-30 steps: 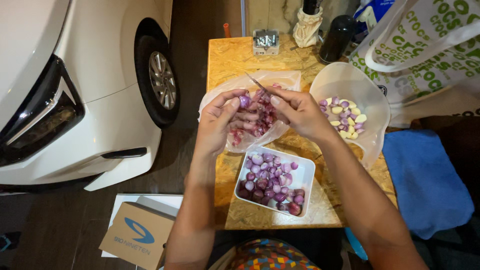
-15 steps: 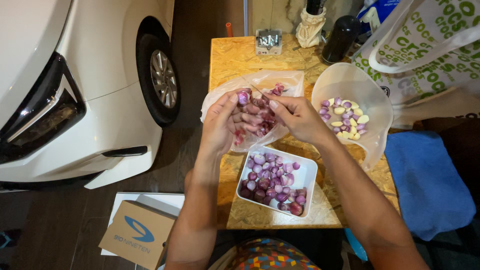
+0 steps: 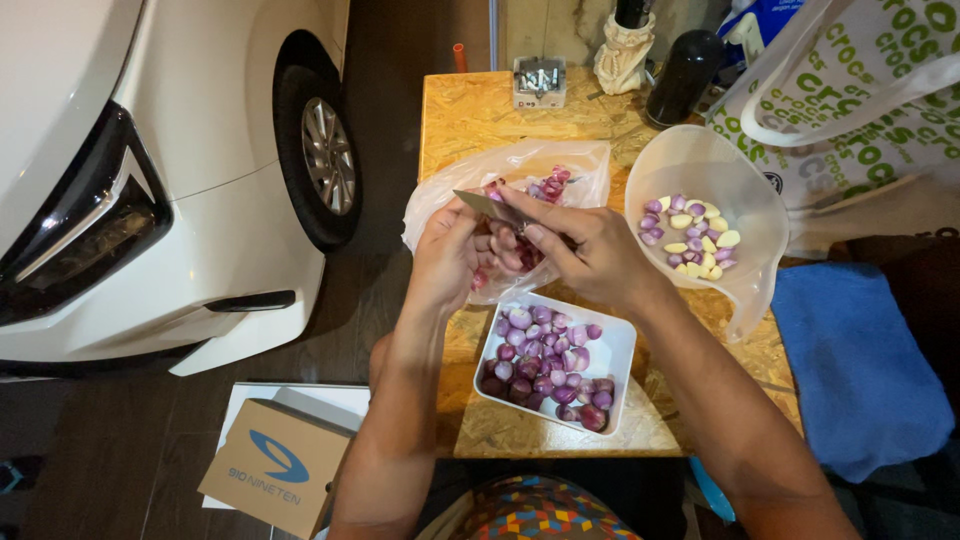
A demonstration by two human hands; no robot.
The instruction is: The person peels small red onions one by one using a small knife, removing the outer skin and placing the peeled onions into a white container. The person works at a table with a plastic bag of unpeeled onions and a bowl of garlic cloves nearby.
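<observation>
My left hand (image 3: 445, 258) pinches a small purple shallot, mostly hidden behind the blade. My right hand (image 3: 590, 250) grips a small knife (image 3: 487, 207), its blade laid across the left fingertips. Both hands hover over a clear plastic bag (image 3: 575, 165) holding purple peelings. Just below them a white square dish (image 3: 618, 352) is filled with several unpeeled shallots (image 3: 545, 360). To the right, a translucent plastic jug (image 3: 700, 165) contains peeled pale and purple shallots (image 3: 690, 230).
Everything rests on a small chipboard table (image 3: 470, 110). A black bottle (image 3: 685, 75), a small box of metal bits (image 3: 540, 80) and a printed tote bag (image 3: 860, 90) stand at the back. White car (image 3: 150, 180) left, cardboard box (image 3: 275, 465) on the floor, blue cloth (image 3: 860, 370) right.
The knife blade has swung over the shallot in my left fingers, hiding most of it. Both hands stay above the bag in nearly the same spot.
</observation>
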